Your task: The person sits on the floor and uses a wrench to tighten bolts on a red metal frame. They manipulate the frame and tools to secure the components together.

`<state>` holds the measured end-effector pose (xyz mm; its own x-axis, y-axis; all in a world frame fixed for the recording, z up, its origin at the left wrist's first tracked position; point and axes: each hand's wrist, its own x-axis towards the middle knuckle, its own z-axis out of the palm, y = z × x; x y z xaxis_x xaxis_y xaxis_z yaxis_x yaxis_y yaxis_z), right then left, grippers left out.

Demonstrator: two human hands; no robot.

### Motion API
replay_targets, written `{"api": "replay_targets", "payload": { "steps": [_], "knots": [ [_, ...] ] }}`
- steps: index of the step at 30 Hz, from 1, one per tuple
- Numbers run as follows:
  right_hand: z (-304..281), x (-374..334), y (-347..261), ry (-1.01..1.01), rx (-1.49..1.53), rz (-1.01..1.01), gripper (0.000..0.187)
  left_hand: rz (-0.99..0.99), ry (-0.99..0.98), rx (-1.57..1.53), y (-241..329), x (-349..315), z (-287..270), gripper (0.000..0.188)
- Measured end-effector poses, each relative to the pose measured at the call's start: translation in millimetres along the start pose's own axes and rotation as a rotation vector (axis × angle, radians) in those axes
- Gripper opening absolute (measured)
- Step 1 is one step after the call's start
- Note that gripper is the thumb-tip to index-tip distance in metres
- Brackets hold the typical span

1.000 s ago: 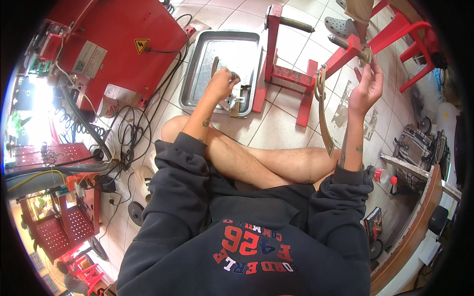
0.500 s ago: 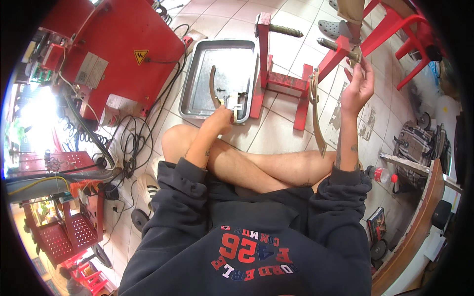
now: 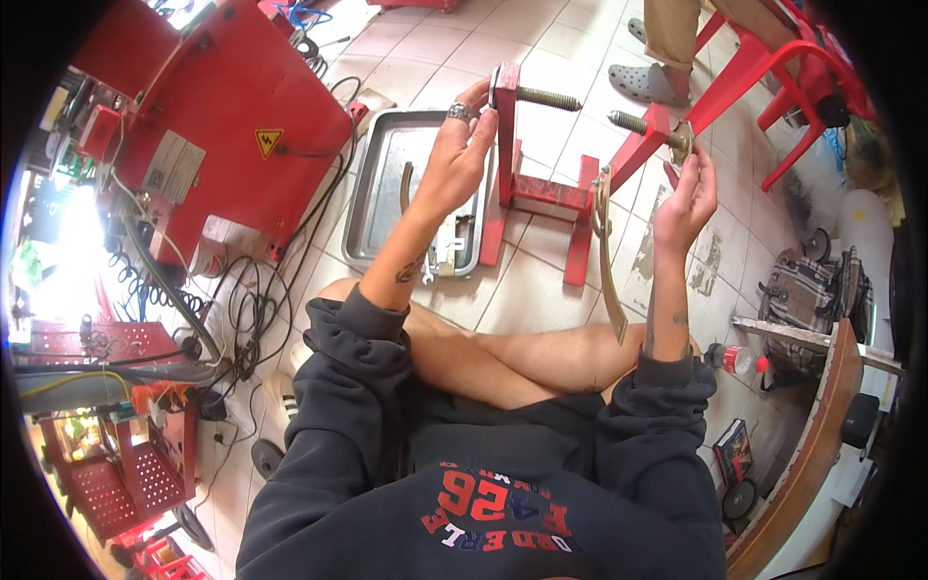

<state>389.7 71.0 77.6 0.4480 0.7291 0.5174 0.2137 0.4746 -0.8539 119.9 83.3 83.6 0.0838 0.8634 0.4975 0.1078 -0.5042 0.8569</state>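
A red metal stand [image 3: 541, 193] rises in front of my crossed legs, with a threaded bolt through each of its two uprights. At the outer end of the left bolt [image 3: 549, 99], the fingers of my left hand [image 3: 457, 159] close around its head, partly hidden by the hand and post. My right hand [image 3: 686, 201] pinches the round brass-coloured flange [image 3: 681, 142] on the outer end of the right bolt [image 3: 628, 122]. A curved metal strip [image 3: 607, 261] hangs down beside the right upright. My left forearm covers part of the metal tray [image 3: 372, 145] left of the stand.
A second curved strip [image 3: 406, 187] and a small wrench [image 3: 429, 272] lie in the tray. Farther left, black cables [image 3: 253, 324] spread over tiles beside a red machine cabinet [image 3: 261, 97]. Someone's grey clog [image 3: 646, 83] is near a red plastic chair [image 3: 807, 63]. A bottle [image 3: 735, 360] lies right.
My left hand has left the tray's near end and moved up to the left upright's bolt head. The right hand stays on the flange, and the view has shifted slightly.
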Motion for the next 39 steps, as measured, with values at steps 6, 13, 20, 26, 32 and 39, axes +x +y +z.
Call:
{"api": "replay_targets", "payload": {
  "steps": [6, 13, 20, 26, 32, 39],
  "knots": [
    [1.7, 0.6, -3.7, -0.034, 0.003, -0.059, 0.039, 0.038, 0.029, -0.119, -28.8, -1.8, 2.7, 0.050],
    [-0.8, 0.2, 0.1, -0.037, 0.021, -0.112, 0.036, 0.031, 0.063, 0.166, -17.2, 9.3, 4.4, 0.043],
    [-5.3, 0.5, 10.3, -0.066, 0.113, -0.101, 0.034, -0.075, 0.115, -0.121, -28.0, 26.6, 8.2, 0.050],
    [-15.8, 5.5, 9.3, -0.116, 0.034, -0.143, 0.035, -0.394, -0.010, 0.193, -21.4, 52.5, -9.1, 0.062],
    [-10.4, -3.5, 8.7, -0.032, 0.079, -0.191, 0.030, -0.084, 0.364, -0.047, -17.5, 36.5, 16.0, 0.051],
    [-8.5, -7.5, 5.7, 0.040, 0.041, -0.135, 0.031, -0.054, 0.213, -0.070, -7.2, 6.7, 18.3, 0.039]
  ]
}}
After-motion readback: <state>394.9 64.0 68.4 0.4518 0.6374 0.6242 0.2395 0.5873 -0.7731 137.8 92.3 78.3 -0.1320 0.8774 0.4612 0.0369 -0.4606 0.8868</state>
